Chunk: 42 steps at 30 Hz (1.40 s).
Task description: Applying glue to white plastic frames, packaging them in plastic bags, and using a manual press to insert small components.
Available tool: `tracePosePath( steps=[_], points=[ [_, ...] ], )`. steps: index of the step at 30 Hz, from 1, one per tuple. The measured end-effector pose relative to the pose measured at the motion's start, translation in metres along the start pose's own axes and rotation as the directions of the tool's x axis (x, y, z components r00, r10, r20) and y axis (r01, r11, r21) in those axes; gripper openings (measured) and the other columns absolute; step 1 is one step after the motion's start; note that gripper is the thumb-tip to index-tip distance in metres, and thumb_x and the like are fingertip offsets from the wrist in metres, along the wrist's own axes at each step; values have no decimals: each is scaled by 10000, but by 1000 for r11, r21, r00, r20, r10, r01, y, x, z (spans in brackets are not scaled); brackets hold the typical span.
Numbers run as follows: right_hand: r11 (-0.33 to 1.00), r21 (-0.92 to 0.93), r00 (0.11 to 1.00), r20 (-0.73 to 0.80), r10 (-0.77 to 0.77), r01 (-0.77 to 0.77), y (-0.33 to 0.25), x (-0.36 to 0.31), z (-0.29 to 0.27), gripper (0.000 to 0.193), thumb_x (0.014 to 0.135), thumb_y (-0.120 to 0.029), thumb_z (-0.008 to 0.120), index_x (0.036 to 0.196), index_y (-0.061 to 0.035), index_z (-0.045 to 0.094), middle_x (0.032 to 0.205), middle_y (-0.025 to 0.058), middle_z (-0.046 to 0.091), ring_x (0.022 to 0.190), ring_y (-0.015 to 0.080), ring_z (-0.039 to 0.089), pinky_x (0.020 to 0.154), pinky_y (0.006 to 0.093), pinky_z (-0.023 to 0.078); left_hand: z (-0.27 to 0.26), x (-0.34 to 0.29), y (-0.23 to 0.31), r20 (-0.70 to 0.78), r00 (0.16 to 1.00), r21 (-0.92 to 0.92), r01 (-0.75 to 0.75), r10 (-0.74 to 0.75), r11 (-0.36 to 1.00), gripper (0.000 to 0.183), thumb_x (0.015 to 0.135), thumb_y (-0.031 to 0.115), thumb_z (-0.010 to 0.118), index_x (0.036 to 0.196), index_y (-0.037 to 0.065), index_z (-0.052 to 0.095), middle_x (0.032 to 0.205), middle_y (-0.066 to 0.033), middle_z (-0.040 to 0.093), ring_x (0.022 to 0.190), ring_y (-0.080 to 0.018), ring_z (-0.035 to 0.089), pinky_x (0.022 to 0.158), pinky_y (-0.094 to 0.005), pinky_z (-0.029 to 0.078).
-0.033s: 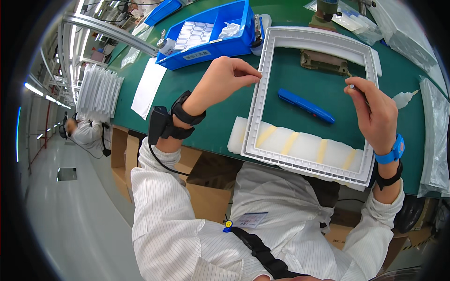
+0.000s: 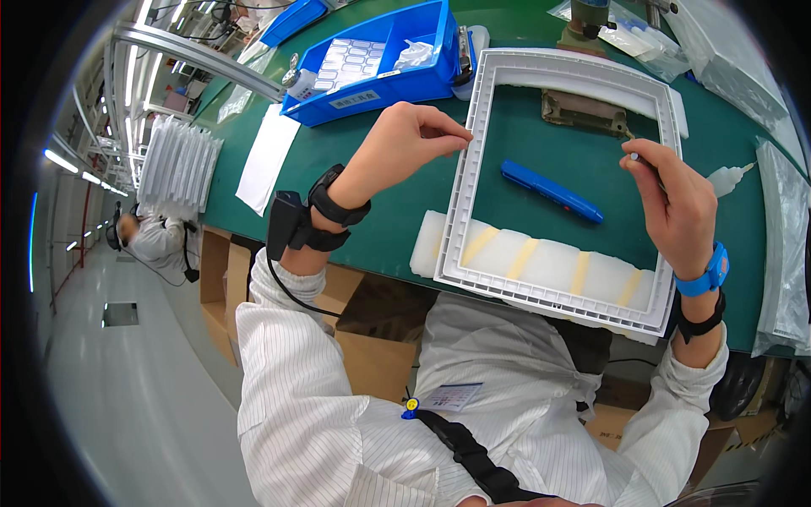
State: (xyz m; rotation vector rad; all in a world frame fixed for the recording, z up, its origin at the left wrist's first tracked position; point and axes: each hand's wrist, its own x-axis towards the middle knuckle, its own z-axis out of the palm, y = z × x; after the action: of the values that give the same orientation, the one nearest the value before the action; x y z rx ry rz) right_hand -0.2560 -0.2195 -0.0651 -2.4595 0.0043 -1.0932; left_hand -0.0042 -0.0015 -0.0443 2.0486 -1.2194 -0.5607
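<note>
Wide head-worn view, down onto green worktop (image 2: 393,232)

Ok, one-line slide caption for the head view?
Left hand at the left side of a white frame, right hand pinching a small item by its right, blue pen visible through the opening.

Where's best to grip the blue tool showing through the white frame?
Likely mid-body, from above through the opening, pinching the blue tool across its long sides: slender, it lies on the green tabletop, seen inside the white frame.
</note>
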Motion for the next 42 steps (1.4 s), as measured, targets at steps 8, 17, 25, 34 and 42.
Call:
tracePosePath(
  steps=[8, 17, 25, 34, 42],
  points=[
    [1000, -8, 1000, 13, 11, -11, 1, 1, 1, 126, 893, -44, 656, 1019, -36, 654, 829, 104, 669, 624, 237, 631, 559, 288, 479, -4, 5, -17, 139, 973, -304, 218, -183, 927, 228, 901, 181, 686, 1083, 45, 672, 931, -13, 684, 854, -91, 639, 774, -232, 508],
    [1000, -7, 1000, 15, 19, -18, 3, 1, 1, 135, 895, -40, 653, 1030, -32, 656, 829, 108, 673, 641, 234, 643, 570, 278, 485, 3, 8, -32, 296, 932, -537, 345, -211, 770, 245, 901, 232, 698, 1033, 46, 609, 985, -41, 666, 894, -123, 651, 840, -275, 543],
    [992, 31, 992, 45, 118, -119, -10, -2, -27, 133, 892, 11, 624, 1020, -13, 652, 830, 100, 693, 610, 186, 629, 564, 249, 478, 16, 10, -28, 280, 955, -580, 253, -101, 774, 132, 924, 170, 660, 960, 55, 608, 926, -4, 635, 859, -86, 622, 816, -246, 525],
    [987, -145, 902, 413, 122, -67, -23, -80, -98, 210, 756, -12, 708, 960, -48, 672, 1057, 89, 670, 970, 292, 630, 839, 377, 475, 27, 16, -71, 203, 962, -746, 273, -184, 608, 273, 1011, 288, 502, 1082, 42, 599, 1001, -68, 676, 862, -141, 663, 757, -266, 537],
    [883, -135, 868, 170, 467, -449, 15, -147, -102, 130, 847, 82, 599, 933, 2, 653, 1065, 139, 679, 1053, 288, 646, 891, 351, 506, 34, 21, -83, 231, 972, -707, 202, -49, 678, 276, 1025, 285, 454, 1100, 67, 605, 989, -28, 668, 882, -103, 654, 743, -230, 516]
  ],
)
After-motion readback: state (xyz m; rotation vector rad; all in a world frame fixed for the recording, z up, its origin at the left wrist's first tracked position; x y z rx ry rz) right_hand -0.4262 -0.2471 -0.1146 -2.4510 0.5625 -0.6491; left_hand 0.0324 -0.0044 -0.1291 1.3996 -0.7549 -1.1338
